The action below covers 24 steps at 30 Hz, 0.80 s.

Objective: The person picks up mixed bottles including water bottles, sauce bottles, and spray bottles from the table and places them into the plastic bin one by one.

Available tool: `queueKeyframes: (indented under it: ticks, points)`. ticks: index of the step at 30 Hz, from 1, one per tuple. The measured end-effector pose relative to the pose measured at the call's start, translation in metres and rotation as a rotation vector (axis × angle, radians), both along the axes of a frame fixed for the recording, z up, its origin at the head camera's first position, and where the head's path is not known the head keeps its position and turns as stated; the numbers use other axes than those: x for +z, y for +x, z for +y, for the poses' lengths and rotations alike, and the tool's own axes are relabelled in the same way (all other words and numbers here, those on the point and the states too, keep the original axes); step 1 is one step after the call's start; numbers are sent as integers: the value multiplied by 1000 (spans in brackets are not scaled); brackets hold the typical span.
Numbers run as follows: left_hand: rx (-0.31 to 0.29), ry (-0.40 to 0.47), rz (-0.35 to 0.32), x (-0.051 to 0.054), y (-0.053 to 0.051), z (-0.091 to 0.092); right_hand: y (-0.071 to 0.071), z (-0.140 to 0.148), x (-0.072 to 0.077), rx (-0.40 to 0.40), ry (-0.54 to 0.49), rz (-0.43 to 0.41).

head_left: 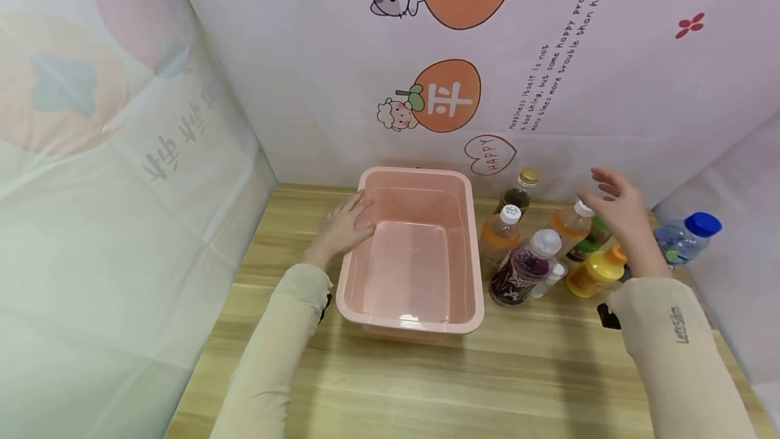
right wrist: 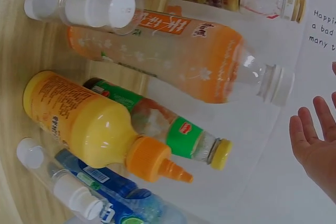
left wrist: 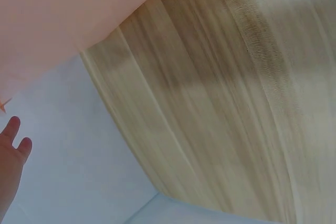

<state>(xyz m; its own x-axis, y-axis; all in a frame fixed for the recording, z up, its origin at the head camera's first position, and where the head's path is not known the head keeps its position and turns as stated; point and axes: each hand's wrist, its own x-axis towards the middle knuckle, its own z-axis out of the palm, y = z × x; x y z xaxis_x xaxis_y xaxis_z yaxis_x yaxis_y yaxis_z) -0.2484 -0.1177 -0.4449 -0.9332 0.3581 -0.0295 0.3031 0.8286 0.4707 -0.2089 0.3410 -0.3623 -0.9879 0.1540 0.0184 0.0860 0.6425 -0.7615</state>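
Note:
A pink plastic basin [head_left: 411,269] stands on the wooden table. My left hand [head_left: 346,227] is at its left rim, fingers extended over the edge; contact is hard to tell. Above the bottles on the right hovers my right hand [head_left: 618,212], fingers loosely bent and holding nothing. Closest below it is an orange-labelled bottle [right wrist: 173,59] with a white cap. Nearby are a green-labelled bottle [right wrist: 184,135] with a yellow cap and a yellow squeeze bottle [head_left: 594,275] with an orange nozzle. A dark purple bottle [head_left: 523,269] stands between these and the basin.
Another orange drink bottle [head_left: 500,239] and a gold-capped bottle [head_left: 516,196] stand beside the basin. A blue-capped bottle [head_left: 685,239] is at far right. Small clear bottles [right wrist: 81,6] with white parts stand among them. Printed cloth [head_left: 341,87] hangs behind the table.

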Motion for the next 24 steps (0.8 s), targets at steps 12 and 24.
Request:
queueKeyframes:
  ticks: [12,24]
  points:
    - [16,99,-56,-9,-1,0,7,14,-23,-42,-52,-62]
    - [23,117,-74,-8,0,0,7,16,-37,-56,-55,-102]
